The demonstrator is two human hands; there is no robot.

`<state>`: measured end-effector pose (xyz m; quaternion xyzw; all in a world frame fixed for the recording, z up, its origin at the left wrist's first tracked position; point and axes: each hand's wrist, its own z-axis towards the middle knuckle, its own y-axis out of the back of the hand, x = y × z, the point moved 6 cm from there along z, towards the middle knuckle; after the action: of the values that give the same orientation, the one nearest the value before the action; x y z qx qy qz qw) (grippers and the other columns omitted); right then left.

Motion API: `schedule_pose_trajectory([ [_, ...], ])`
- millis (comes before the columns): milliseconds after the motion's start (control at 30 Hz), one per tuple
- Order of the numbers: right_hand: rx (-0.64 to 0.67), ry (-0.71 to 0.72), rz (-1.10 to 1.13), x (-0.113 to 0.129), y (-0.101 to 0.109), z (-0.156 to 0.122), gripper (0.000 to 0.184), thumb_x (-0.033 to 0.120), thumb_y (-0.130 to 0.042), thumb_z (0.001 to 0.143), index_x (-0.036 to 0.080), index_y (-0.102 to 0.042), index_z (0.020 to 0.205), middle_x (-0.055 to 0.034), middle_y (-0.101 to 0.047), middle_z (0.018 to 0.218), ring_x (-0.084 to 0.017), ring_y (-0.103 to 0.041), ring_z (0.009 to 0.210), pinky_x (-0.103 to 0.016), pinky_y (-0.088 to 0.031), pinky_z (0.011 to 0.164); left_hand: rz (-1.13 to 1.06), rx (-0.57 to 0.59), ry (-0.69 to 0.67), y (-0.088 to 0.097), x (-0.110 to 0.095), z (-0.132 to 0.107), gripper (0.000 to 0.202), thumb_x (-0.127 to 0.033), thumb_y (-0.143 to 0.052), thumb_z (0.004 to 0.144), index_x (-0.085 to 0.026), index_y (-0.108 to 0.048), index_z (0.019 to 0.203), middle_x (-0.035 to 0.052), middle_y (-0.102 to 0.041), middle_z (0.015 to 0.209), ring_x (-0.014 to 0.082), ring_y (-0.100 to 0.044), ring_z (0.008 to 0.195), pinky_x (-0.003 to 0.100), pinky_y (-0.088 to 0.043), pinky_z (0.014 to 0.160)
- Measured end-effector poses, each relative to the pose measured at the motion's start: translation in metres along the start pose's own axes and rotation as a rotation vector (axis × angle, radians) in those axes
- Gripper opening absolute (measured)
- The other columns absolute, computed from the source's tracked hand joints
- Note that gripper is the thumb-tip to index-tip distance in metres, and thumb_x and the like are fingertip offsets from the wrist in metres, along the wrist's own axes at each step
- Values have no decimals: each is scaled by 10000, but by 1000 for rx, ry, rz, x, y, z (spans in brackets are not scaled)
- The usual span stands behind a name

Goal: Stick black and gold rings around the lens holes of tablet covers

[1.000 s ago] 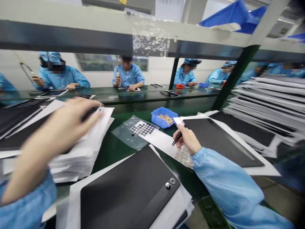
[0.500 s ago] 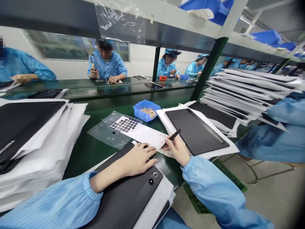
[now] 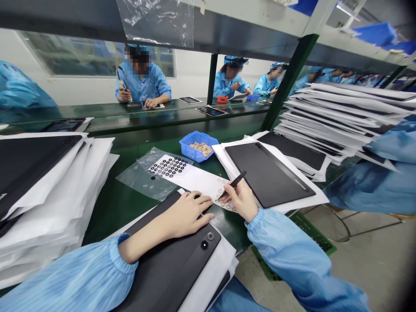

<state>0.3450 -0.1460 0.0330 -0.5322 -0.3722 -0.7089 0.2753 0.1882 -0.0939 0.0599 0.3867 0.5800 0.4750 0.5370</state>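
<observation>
At the far left of the green counter [image 3: 110,216] rises a stack of black tablets [image 3: 32,169] sleeved in white paper; my pale blue left sleeve [image 3: 71,277] comes in below it, gathered at the cuff; my left grip [image 3: 185,212] lies open and palm down on the back of a dark tablet [image 3: 165,268], holding nothing; two round camera lenses [image 3: 207,241] sit just below my fingers on that tablet, which rests on white paper; straight ahead, across the counter, a co-worker [image 3: 141,73] in a blue smock and cap sits bent over the work; nearer me, a transparent plastic bag [image 3: 136,180] lies partly under a sheet of black rings [image 3: 168,167]; a white backing sheet [image 3: 198,182] runs from there towards the space between my hands, with tan rings [image 3: 224,195] on its far end; beyond it, a blue plastic bin [image 3: 199,146] holds small tan pieces [image 3: 200,148]; my right grip [image 3: 238,200] is narrow, pinching black tweezers [image 3: 234,183] like a pen; their tips sit just beside the tan rings, though I cannot tell whether they touch; my right sleeve [image 3: 286,251] reaches back from there; further right, a second dark tablet [image 3: 269,175] lies on white paper, a third dark tablet [image 3: 292,149] just behind it; past those stands a tall stack of sleeved tablets [image 3: 344,117], with a neighbour's blue sleeve [image 3: 373,186] at the right edge.
</observation>
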Motion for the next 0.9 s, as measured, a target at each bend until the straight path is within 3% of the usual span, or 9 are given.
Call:
schedule_pose_trajectory([
  [100,-1,19,75,13,-3,-15,434,636,-612,744,231,-472,812,-12,-625,583,-218,-648,511,-370,-553,540,-3,-15,-15,1,2,2,428,-388,-350,991,-154,-560,1281,81,-561,1332,311,-456,1209,462,-378,989],
  [200,88,-51,225,19,-16,-39,442,626,-637,738,221,-473,806,11,-616,604,-174,-627,467,-323,-551,477,-10,-39,-22,0,5,-4,402,-305,-307,1001,-131,-594,1222,95,-566,1319,298,-434,1245,471,-353,1052],
  [367,84,-184,454,13,-33,-75,354,537,-611,816,221,-451,816,38,-587,592,-113,-568,385,-210,-459,317,-72,-182,67,3,-7,-47,384,-157,-280,970,-136,-504,1280,108,-509,1360,224,-355,1342,402,-396,1090],
  [433,43,-181,490,8,-34,-82,304,492,-569,866,222,-440,815,50,-564,544,-99,-541,364,-192,-444,312,-71,-190,38,3,-21,-67,370,-135,-312,959,-167,-483,1285,89,-487,1376,202,-338,1356,365,-413,1088],
  [533,-19,-155,497,3,-33,-88,246,430,-524,914,221,-429,824,66,-544,509,-84,-506,342,-180,-430,312,-33,-145,-66,0,-39,-84,410,-96,-387,911,-210,-474,1294,69,-481,1374,220,-310,1372,420,-366,1124],
  [700,-55,-148,449,3,-33,-90,213,395,-500,935,219,-428,840,79,-519,513,-67,-463,321,-174,-417,303,-36,-119,-78,-4,-41,-82,549,-31,-416,829,-259,-482,1324,56,-493,1362,258,-305,1375,484,-329,1132],
  [900,-83,-115,446,9,-31,-89,206,382,-510,930,217,-435,831,51,-559,689,-45,-497,330,-152,-409,272,-37,-96,-67,-10,-39,-79,618,-22,-437,814,-285,-447,1373,53,-500,1361,265,-344,1347,510,-315,1124],
])
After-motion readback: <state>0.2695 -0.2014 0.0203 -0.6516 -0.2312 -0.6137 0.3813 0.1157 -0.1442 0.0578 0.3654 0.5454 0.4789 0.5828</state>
